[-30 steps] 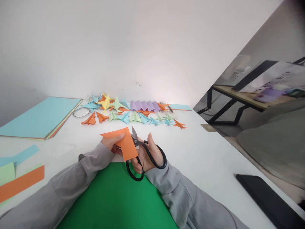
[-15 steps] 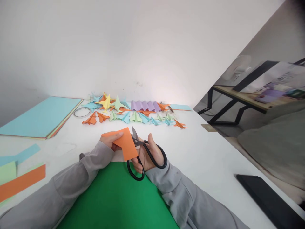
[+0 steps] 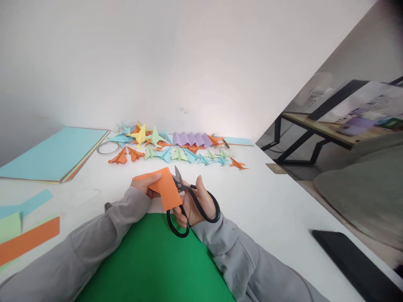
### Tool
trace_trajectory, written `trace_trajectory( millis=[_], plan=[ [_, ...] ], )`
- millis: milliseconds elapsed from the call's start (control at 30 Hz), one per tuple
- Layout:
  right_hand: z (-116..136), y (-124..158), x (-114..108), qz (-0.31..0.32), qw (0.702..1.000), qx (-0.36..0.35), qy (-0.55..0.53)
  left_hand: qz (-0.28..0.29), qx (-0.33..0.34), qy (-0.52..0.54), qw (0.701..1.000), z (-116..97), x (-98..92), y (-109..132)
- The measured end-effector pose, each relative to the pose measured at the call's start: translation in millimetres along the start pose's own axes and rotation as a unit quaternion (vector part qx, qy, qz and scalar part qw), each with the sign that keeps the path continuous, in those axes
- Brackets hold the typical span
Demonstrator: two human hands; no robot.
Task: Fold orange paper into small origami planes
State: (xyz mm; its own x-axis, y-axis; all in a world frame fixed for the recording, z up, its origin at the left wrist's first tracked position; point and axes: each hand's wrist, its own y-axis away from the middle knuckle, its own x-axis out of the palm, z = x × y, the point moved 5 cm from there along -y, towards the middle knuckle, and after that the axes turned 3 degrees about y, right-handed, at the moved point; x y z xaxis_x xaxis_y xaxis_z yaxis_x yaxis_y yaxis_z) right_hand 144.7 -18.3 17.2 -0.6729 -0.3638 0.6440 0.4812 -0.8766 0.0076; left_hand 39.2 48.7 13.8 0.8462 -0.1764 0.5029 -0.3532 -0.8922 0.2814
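Left hand (image 3: 145,184) pinches the orange paper (image 3: 166,192) by its far corner, holding it clear of the surface (image 3: 267,201) above the green sheet (image 3: 154,260) so the blades can straddle its edge. Right hand (image 3: 203,197) is threaded through the scissors (image 3: 181,186), grip closed on the loops, blades slightly parted at the paper's right edge. The folded paper shapes (image 3: 176,151) lie well beyond.

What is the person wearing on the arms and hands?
The left sleeve and the right sleeve are long, loose, wrinkled grey fabric reaching the wrists. The left hand and right hand are bare: no gloves or rings show.
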Motion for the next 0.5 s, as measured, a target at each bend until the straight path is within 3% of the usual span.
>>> trace_trajectory(
  millis=[267, 500],
  plan=[
    [-2.7, -2.2, -3.3, -0.009, 1.000, 0.015, 0.022, -0.017, -0.020, -0.022, 0.999, 3.2, 1.6, 0.3],
    [-0.4, -2.1, -1.4, -0.013, 1.000, -0.013, -0.015, -0.033, -0.009, -0.010, 0.999, 5.3, -3.0, -2.7]
  ],
)
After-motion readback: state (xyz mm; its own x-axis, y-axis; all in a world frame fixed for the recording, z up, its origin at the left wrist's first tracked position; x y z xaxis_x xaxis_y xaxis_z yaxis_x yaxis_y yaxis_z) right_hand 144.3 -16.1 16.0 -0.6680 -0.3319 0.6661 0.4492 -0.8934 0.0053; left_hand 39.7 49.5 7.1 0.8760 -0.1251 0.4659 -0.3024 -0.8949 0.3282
